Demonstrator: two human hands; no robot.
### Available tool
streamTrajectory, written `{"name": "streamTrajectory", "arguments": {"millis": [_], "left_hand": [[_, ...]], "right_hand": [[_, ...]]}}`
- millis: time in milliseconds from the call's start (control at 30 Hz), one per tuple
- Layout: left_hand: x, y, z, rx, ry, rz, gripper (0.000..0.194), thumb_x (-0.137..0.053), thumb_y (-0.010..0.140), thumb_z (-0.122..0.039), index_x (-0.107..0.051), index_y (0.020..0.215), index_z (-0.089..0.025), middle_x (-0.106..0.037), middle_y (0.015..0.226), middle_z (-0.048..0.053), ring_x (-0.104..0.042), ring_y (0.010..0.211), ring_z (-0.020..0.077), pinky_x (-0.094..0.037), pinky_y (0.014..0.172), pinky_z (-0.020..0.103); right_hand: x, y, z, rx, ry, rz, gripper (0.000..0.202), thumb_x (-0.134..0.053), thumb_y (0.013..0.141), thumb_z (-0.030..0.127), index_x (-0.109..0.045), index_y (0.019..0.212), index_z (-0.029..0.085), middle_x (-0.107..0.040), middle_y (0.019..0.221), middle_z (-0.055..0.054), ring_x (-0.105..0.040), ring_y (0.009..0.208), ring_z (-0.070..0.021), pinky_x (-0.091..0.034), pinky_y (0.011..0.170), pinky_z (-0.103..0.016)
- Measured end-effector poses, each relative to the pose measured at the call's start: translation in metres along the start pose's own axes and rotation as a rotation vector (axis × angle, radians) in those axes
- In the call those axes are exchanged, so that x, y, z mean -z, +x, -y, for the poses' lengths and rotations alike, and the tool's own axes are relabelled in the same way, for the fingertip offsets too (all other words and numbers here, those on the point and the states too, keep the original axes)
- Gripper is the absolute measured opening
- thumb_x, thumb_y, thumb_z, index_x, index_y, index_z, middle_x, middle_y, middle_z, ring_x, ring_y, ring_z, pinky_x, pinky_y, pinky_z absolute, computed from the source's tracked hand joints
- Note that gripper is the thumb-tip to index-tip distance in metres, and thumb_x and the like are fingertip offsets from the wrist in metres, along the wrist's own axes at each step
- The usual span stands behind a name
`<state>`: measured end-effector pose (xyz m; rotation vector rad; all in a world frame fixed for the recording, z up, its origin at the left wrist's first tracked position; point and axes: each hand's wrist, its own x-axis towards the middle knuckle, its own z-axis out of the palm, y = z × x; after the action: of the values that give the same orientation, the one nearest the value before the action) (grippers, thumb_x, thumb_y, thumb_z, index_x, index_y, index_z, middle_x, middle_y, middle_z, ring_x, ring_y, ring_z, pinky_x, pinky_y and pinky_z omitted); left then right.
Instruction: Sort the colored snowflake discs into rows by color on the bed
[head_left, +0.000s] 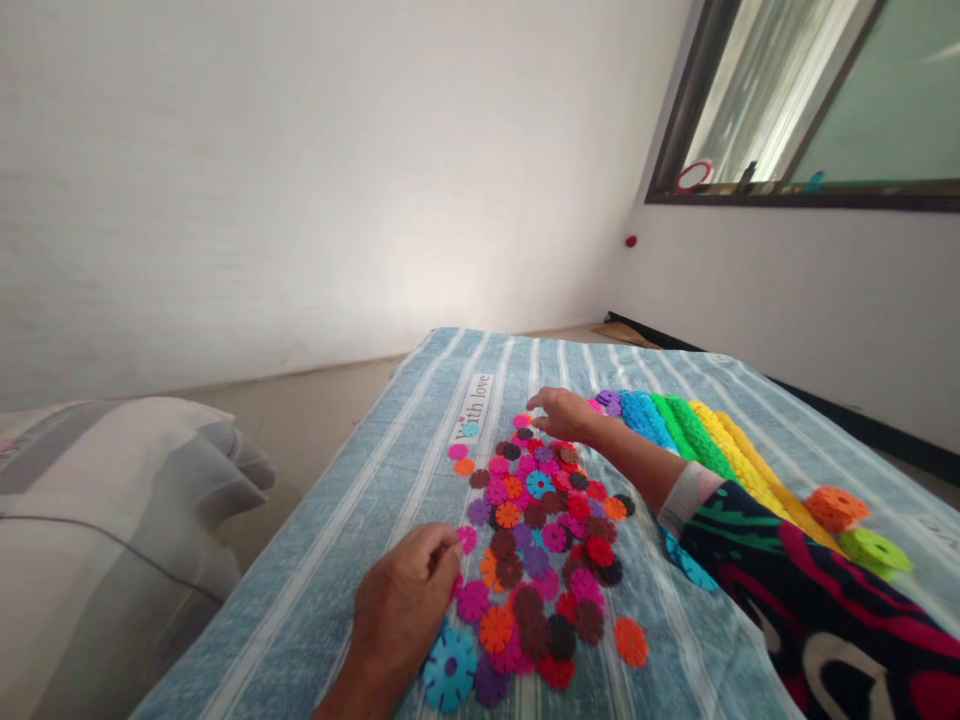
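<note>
Left hand (pixel 401 600) near, fingers (pixel 442 545) curled — right hand (pixel 566 412) farther, arm (pixel 637 458) outstretched

White walls (pixel 300 200); dark-framed window (pixel 874 115) upper right; beige floor (pixel 322 425).

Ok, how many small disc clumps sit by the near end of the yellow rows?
2: an orange clump beside the yellow rows, and a lime-green clump just nearer the camera. More may hide behind the right sleeve.

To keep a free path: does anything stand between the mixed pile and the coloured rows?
Yes: in this view, the right forearm and sleeve cross between pile and rows, partly hiding the blue row.
</note>
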<state>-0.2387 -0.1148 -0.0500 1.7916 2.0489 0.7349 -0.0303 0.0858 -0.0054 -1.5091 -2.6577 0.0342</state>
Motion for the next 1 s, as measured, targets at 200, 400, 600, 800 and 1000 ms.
{"name": "streamTrajectory", "arguments": {"millis": [200, 400, 600, 800, 1000], "left_hand": [[-0.001, 0.001, 0.001, -0.004, 0.014, -0.002, 0.02, -0.044, 0.079, -0.028, -0.063, 0.075, -0.022, -0.066, 0.073, -0.002, -0.06, 0.07, 0.0135, -0.036, 0.061, 0.022], [0.003, 0.001, -0.004, 0.027, 0.026, 0.004, 0.019, -0.045, 0.079, -0.028, -0.062, 0.074, -0.022, -0.065, 0.069, -0.003, -0.058, 0.068, 0.0134, -0.034, 0.06, 0.022], [0.002, 0.001, -0.005, -0.017, 0.015, -0.007, 0.018, -0.046, 0.079, -0.027, -0.062, 0.074, -0.021, -0.064, 0.069, -0.002, -0.057, 0.067, 0.0127, -0.033, 0.059, 0.021], [0.003, 0.002, -0.006, -0.036, 0.03, -0.01, 0.019, -0.046, 0.079, -0.029, -0.062, 0.073, -0.021, -0.064, 0.069, -0.001, -0.056, 0.065, 0.0131, -0.032, 0.058, 0.021], [0.006, 0.003, -0.008, -0.02, 0.033, 0.014, 0.02, -0.045, 0.078, -0.032, -0.062, 0.075, -0.022, -0.065, 0.069, -0.001, -0.058, 0.067, 0.0145, -0.033, 0.058, 0.022]], "right_hand": [[-0.002, -0.063, 0.03, 0.092, 0.023, -0.009, 0.02, -0.054, 0.083, 0.021, -0.069, 0.095, 0.02, -0.065, 0.1, -0.007, -0.061, 0.09, -0.0193, -0.043, 0.077, -0.027], [-0.009, -0.089, 0.038, 0.12, 0.036, -0.003, 0.017, -0.057, 0.082, 0.024, -0.068, 0.094, 0.019, -0.062, 0.101, -0.008, -0.058, 0.096, -0.0211, -0.042, 0.08, -0.029], [-0.012, -0.085, 0.036, 0.11, 0.082, 0.028, 0.023, -0.064, 0.075, 0.023, -0.068, 0.098, 0.02, -0.059, 0.108, -0.01, -0.057, 0.098, -0.0242, -0.043, 0.08, -0.031], [-0.012, -0.079, 0.04, 0.102, 0.179, -0.011, 0.034, -0.069, 0.064, 0.014, -0.068, 0.098, 0.017, -0.059, 0.107, -0.01, -0.057, 0.095, -0.0257, -0.044, 0.078, -0.033], [0.0, -0.085, 0.047, 0.15, 0.361, -0.046, 0.01, -0.065, 0.067, 0.007, -0.068, 0.073, 0.015, -0.066, 0.086, -0.004, -0.06, 0.083, -0.0175, -0.044, 0.074, -0.026]]}}
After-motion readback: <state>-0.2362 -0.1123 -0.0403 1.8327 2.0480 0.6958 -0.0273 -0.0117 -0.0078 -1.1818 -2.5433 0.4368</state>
